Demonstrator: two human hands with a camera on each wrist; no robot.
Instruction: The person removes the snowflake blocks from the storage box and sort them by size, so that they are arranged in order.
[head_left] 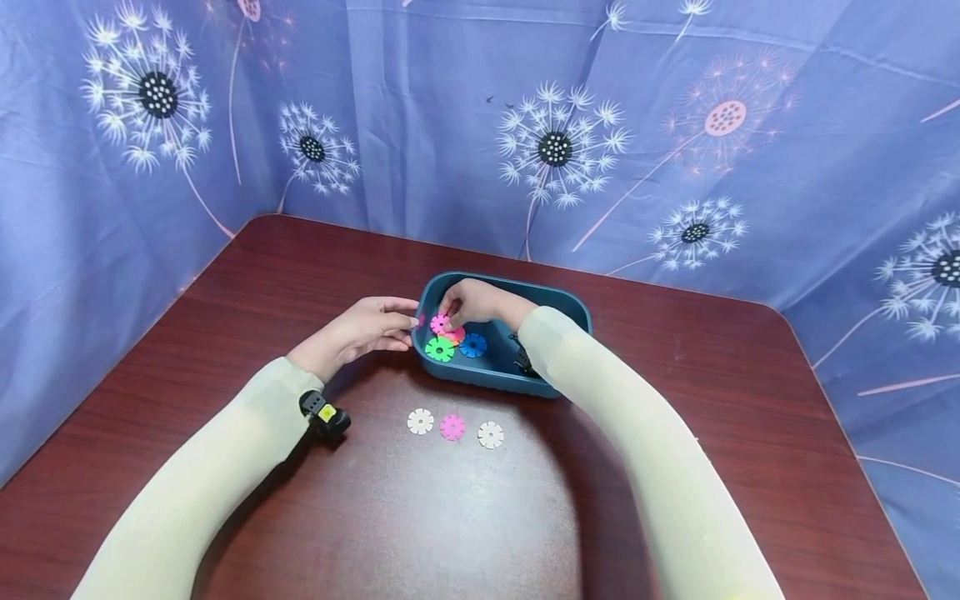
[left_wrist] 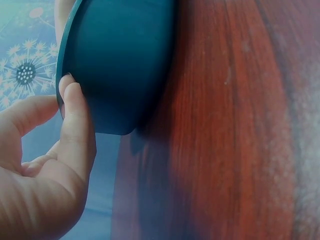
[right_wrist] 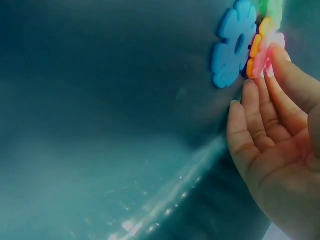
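A dark teal tub point(head_left: 487, 380) stands on the table. At its left end my left hand point(head_left: 363, 327) grips the rim, and the left wrist view shows thumb and fingers on either side of the tub's wall point(left_wrist: 125, 55). My right hand point(head_left: 482, 302) reaches inside and pinches a pink notched plastic disc point(head_left: 438, 322) between thumb and fingers. Close around it in the tub lie a green disc point(head_left: 432, 350), a blue disc point(head_left: 480, 347) and an orange one point(right_wrist: 264, 27), partly covered. The right wrist view shows the blue disc point(right_wrist: 228, 60) beside my fingertips.
In front of the tub, a white disc point(head_left: 415, 422), a pink disc point(head_left: 446, 428) and another white disc point(head_left: 483, 436) lie in a row on the reddish-brown table point(head_left: 360, 517). A blue dandelion-print curtain point(head_left: 435, 108) hangs behind the table and along its sides.
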